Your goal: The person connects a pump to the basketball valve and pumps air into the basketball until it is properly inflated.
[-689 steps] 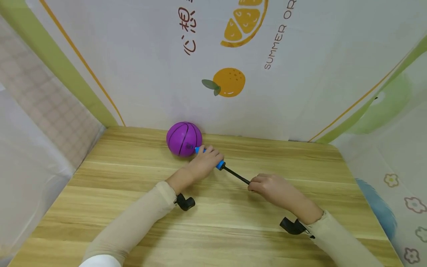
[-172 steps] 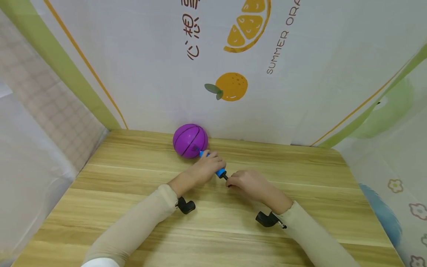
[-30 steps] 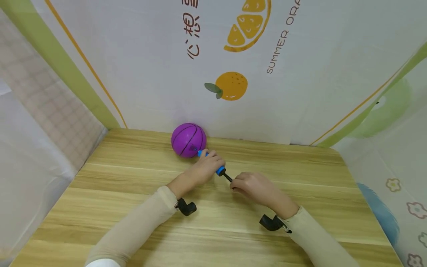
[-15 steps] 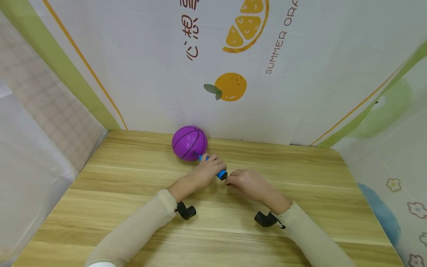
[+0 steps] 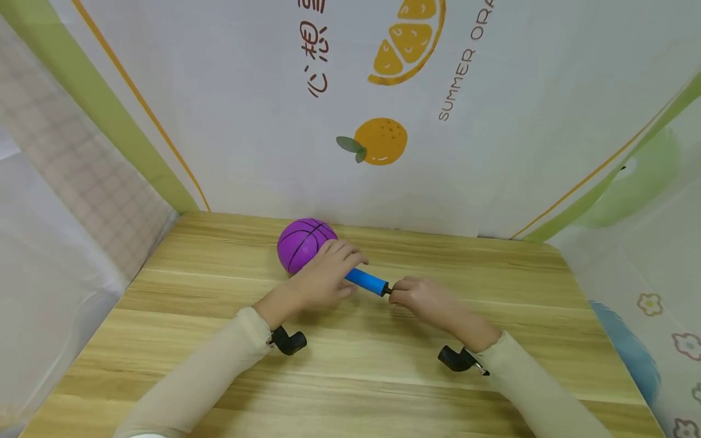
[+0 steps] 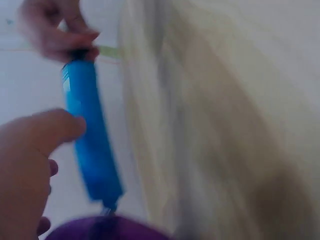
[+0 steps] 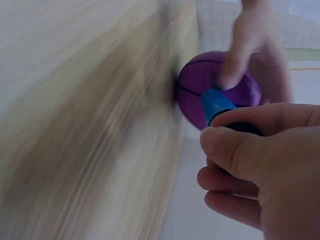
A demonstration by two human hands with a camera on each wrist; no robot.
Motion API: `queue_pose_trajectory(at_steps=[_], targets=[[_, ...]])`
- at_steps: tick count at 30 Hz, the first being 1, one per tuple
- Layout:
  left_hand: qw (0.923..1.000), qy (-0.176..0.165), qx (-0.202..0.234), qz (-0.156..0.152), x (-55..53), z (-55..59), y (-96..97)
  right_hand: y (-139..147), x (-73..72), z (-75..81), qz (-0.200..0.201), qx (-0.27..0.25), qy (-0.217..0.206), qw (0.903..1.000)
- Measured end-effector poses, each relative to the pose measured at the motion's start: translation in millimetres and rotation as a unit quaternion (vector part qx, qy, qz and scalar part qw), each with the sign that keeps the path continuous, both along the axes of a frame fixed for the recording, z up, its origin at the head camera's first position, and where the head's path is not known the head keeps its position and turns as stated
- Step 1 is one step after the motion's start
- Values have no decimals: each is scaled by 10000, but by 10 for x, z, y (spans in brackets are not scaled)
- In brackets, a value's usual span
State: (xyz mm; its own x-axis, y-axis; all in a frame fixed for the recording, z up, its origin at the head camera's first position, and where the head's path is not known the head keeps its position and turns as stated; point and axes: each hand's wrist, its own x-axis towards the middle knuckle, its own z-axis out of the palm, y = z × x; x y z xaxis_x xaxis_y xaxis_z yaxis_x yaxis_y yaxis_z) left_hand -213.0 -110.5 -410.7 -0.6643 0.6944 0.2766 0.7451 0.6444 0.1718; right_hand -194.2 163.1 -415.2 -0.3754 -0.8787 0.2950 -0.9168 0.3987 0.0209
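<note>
A small purple basketball point(image 5: 300, 244) sits on the table near its back edge. From its right side a blue hand pump point(image 5: 368, 282) slants toward me, and a thin metal needle point(image 6: 106, 210) shows between pump and ball in the left wrist view. My left hand point(image 5: 320, 278) lies over the ball's right side and the pump's front end, fingers loosely extended, thumb along the blue barrel without wrapping it. With thumb and fingers, my right hand point(image 5: 432, 304) grips the pump's black handle end, its rod almost fully pushed in.
The wood-grain table point(image 5: 350, 389) runs up to a white curtain point(image 5: 246, 121) printed with oranges, right behind the ball. More cloth hangs at both sides. A black wrist mount point(image 5: 289, 342) sticks out below each wrist.
Earlier my left hand gripped the pump barrel; now it has loosened and slid toward the ball, baring the barrel. The ball has turned and come slightly nearer. The right hand has shifted right with the pump.
</note>
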Motion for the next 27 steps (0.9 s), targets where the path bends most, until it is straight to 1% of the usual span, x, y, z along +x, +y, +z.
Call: queue_pose_trajectory(at_steps=[2, 5, 8, 10, 12, 16, 19, 22, 27], targets=[[9998, 181, 63, 105, -17, 60, -84, 42, -1, 9, -40, 98, 44, 9999], [9981, 470, 151, 376, -40, 128, -202, 106, -13, 7, -78, 164, 162, 9997], [9963, 535, 190, 639, -82, 150, -307, 165, -28, 7, -111, 201, 290, 9993], [9955, 496, 173, 787, -114, 143, -364, 197, -41, 9, -147, 209, 407, 9988], [9951, 414, 140, 882, -149, 123, -408, 219, -57, 7, -158, 162, 432, 9988], [9952, 217, 60, 955, -193, 80, -459, 245, -105, -21, -239, 74, 364, 9990], [9952, 110, 64, 972, -213, 54, -478, 251, -149, -56, -405, 33, 164, 9990], [9944, 29, 98, 1053, -237, 42, -494, 247, -198, -98, -631, 73, -113, 9979], [9916, -190, 197, 1262, -288, 14, -519, 216, -280, -168, -1028, 353, -557, 9925]])
